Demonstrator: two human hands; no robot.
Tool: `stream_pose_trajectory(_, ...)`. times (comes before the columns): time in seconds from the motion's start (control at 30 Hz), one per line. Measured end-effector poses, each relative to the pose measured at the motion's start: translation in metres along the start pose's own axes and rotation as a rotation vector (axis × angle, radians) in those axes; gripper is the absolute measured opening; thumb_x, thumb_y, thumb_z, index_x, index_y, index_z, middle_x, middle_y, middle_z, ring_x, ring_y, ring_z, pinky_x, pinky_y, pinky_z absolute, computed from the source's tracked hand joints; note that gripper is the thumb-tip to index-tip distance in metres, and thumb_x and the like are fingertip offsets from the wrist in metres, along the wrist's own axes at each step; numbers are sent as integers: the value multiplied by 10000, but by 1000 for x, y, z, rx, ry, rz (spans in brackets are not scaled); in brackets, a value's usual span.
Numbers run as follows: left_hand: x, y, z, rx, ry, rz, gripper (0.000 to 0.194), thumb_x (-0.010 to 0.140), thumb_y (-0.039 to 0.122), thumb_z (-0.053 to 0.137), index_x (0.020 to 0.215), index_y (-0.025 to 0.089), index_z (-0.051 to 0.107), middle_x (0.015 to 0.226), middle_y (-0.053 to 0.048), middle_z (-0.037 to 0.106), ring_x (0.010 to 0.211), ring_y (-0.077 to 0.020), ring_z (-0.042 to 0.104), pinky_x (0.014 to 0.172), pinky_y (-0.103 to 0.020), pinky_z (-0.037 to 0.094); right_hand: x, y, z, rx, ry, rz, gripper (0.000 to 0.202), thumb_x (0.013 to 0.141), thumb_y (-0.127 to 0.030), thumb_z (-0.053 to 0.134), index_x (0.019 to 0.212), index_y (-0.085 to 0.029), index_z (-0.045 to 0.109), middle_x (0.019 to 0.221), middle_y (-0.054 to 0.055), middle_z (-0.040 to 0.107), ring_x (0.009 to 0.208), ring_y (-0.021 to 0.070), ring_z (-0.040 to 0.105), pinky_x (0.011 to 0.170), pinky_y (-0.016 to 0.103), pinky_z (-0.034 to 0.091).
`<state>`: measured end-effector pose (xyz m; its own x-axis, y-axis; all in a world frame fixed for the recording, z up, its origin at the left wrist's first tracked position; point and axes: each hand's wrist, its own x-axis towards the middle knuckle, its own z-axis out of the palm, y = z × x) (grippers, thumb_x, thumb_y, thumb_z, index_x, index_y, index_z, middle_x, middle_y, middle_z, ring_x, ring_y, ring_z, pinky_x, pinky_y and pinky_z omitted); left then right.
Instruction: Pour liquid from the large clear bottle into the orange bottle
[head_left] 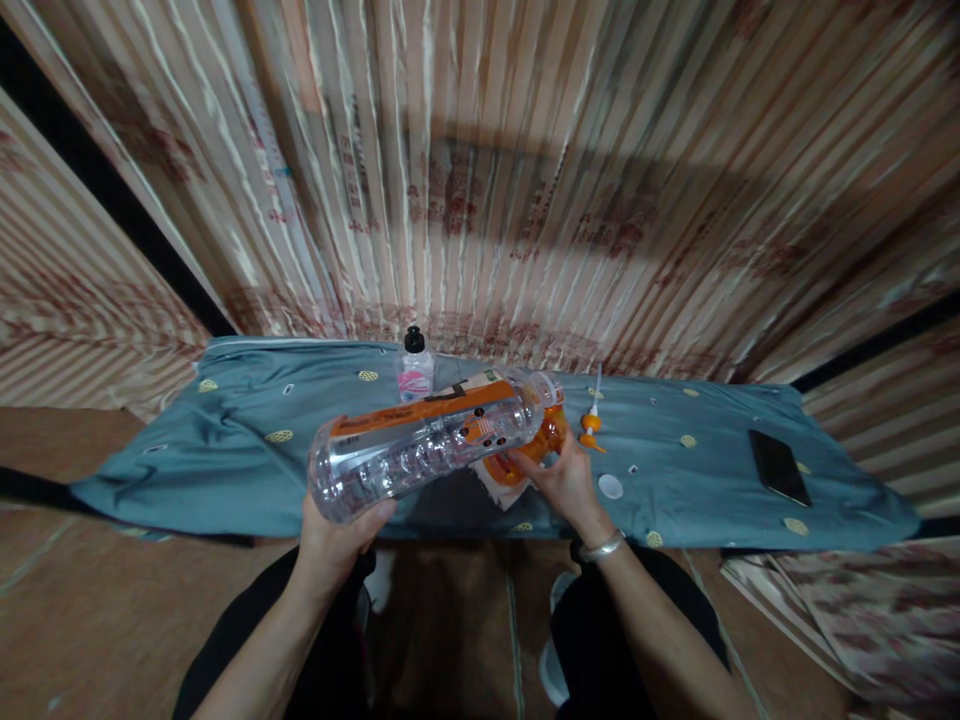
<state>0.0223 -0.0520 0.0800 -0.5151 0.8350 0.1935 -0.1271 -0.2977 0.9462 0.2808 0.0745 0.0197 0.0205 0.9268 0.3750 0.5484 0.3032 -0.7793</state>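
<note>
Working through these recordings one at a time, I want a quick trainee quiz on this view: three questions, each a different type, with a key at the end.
1. Multiple choice: What does the left hand hold?
A) The dark phone
B) The large clear bottle
C) The orange pump top

2. True or false: The black-capped bottle stands upright on the blue-green cloth.

3. Fill in the blank: The silver bracelet is on the person's ____ wrist.

Key:
1. B, the large clear bottle, held tilted
2. True
3. Right
</note>
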Motion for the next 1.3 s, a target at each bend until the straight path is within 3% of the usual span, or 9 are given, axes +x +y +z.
stream_pose_trajectory(0.2, 1, 4, 1, -5, 9, -35, 1025, 559, 476, 1023, 1431, 222, 548, 828, 27, 691, 423, -35, 383, 380, -181, 353, 0, 0, -1, -11, -21, 26, 689, 700, -585, 893, 1223, -214, 644, 1089, 146, 841, 1031, 374, 812, 880, 487, 665)
stream_pose_trajectory(0.4, 1, 2, -3, -15, -36, -68, 1042, 613, 476, 1006, 1486, 255, 480, 735, 73, 634, 394, -32, 366, 348, -146, 306, 0, 1, 0, 3, -32, 7, 717, 707, -576, 910, 1264, -208, 649, 1130, 144, 836, 1023, 365, 816, 879, 481, 664)
stream_pose_trajectory(0.53, 0, 0, -4, -10, -15, -73, 1065, 599, 461, 1009, 1496, 275, 466, 848, 40, 674, 412, -34, 394, 337, -155, 325, 0, 0, 0, 9, -3, -11, 717, 706, -576, 919, 1266, -214, 654, 1142, 143, 838, 1046, 364, 816, 890, 477, 666)
stream_pose_trajectory(0.83, 2, 3, 0, -32, -30, -29, 963, 591, 474, 1016, 1394, 234, 541, 815, 41, 667, 405, -30, 374, 350, -178, 324, 0, -1, 0, 10, -32, 14, 757, 683, -604, 933, 1268, -222, 641, 1130, 138, 836, 1063, 374, 809, 889, 483, 665)
stream_pose_trajectory(1.07, 0, 5, 1, -50, -20, -68, 1015, 576, 491, 1030, 1421, 242, 527, 762, 64, 634, 396, -33, 362, 344, -167, 299, 1, -1, 0, -7, -27, 22, 730, 664, -597, 935, 1211, -212, 643, 1072, 147, 831, 1077, 392, 802, 887, 491, 667)
stream_pose_trajectory(1.2, 0, 7, 1, -8, -33, -84, 933, 610, 489, 1010, 1381, 212, 565, 611, 114, 528, 388, -41, 349, 352, -150, 300, 1, 2, 1, -19, -12, 12, 767, 674, -614, 922, 1256, -207, 633, 1120, 160, 828, 1090, 388, 799, 906, 499, 663)
stream_pose_trajectory(1.3, 0, 7, 0, 1, -44, -63, 864, 628, 494, 997, 1334, 202, 592, 621, 97, 553, 387, -41, 343, 345, -158, 299, 0, 4, 1, -19, -6, -11, 752, 693, -616, 915, 1267, -219, 636, 1127, 148, 829, 1093, 376, 798, 907, 487, 662)
